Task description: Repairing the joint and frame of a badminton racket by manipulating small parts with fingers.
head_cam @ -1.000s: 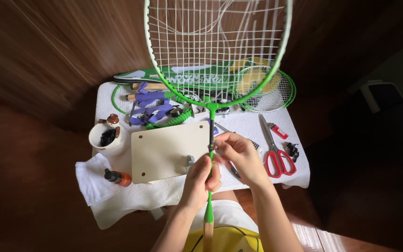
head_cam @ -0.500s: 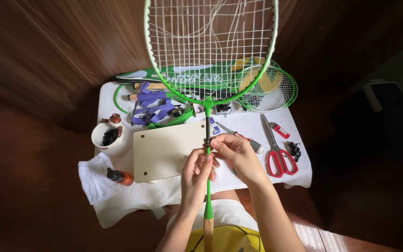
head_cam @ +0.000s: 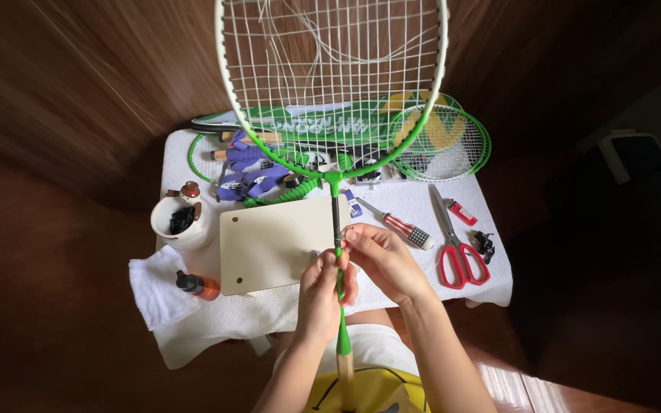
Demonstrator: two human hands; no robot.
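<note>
1. Racket (head_cam: 332,84) – green frame, white strings – stands upright over the small table (head_cam: 491,229), its thin shaft running down between your hands.
2. Your left hand (head_cam: 321,294) wraps the shaft, fingers curled tight around it.
3. Your right hand (head_cam: 382,261) pinches the shaft just above – fingertips pressed together.
4. Just left lies a tan board (head_cam: 273,245); red scissors (head_cam: 457,248) rest to the right.
</note>
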